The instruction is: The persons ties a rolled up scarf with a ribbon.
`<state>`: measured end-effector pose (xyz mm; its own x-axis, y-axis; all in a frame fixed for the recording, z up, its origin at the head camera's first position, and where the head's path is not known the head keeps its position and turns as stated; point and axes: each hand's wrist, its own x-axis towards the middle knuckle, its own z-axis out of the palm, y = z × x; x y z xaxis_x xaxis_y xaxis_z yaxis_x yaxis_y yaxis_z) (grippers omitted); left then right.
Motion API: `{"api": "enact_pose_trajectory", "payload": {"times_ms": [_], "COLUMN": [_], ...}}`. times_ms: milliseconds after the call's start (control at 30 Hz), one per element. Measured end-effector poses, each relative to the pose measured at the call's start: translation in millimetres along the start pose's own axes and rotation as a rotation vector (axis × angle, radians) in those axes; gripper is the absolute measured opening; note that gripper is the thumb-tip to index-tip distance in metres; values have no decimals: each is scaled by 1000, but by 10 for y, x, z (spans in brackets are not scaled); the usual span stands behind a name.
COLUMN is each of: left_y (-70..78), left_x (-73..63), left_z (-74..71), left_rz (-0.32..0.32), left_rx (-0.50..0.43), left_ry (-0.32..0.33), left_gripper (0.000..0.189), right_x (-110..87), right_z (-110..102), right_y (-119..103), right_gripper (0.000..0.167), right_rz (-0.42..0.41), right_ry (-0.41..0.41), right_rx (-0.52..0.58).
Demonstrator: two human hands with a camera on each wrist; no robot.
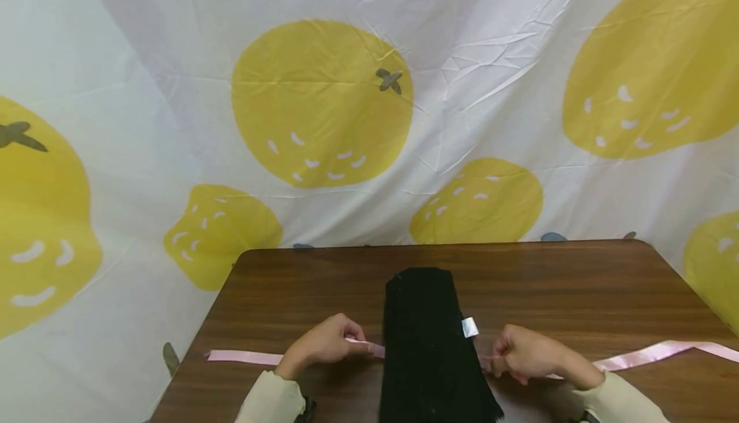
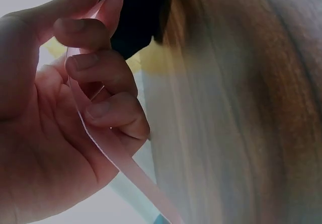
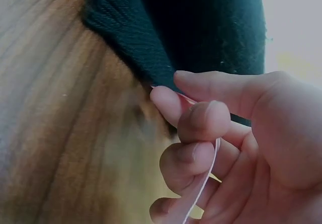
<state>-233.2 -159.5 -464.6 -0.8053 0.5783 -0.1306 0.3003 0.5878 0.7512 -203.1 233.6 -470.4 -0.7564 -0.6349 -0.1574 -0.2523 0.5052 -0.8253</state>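
Note:
A long folded black knit cloth [image 1: 424, 339] with a small white tag [image 1: 470, 327] on its right edge lies lengthwise on the table. A pink ribbon [image 1: 245, 357] runs crosswise, its middle hidden by the cloth. On the left side of the cloth, my left hand [image 1: 329, 341] pinches the ribbon between thumb and forefinger; in the left wrist view the ribbon [image 2: 128, 168] trails across the palm past curled fingers. My right hand [image 1: 528, 353] pinches the ribbon close to the cloth's right edge. In the right wrist view, the ribbon [image 3: 193, 199] passes down through the fingers.
The brown wood-grain table [image 1: 577, 288] has rounded far corners. Behind it hangs a white curtain [image 1: 462, 108] printed with large yellow fruit. One ribbon tail stretches toward the table's left edge, and the other, longer tail runs off to the right.

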Motion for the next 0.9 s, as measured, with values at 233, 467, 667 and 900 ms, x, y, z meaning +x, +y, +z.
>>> {"api": "enact_pose_trajectory", "payload": {"times_ms": [233, 467, 667, 900], "left_y": [32, 94, 154, 185], "left_x": [-3, -16, -24, -11], "left_z": [-35, -52, -67, -80], "left_rz": [12, 12, 27, 45], "left_rx": [-2, -71, -129, -186], "left_ry": [22, 16, 5, -19], "left_gripper": [18, 19, 20, 19], "right_x": [-21, -26, -17, -18], "right_z": [-87, -136, -151, -188], "right_y": [-37, -83, -94, -128], "right_gripper": [21, 20, 19, 19], "right_rz": [-88, -133, -165, -175], "right_ry": [-18, -45, -66, -95], "right_rx": [23, 85, 98, 147]}}
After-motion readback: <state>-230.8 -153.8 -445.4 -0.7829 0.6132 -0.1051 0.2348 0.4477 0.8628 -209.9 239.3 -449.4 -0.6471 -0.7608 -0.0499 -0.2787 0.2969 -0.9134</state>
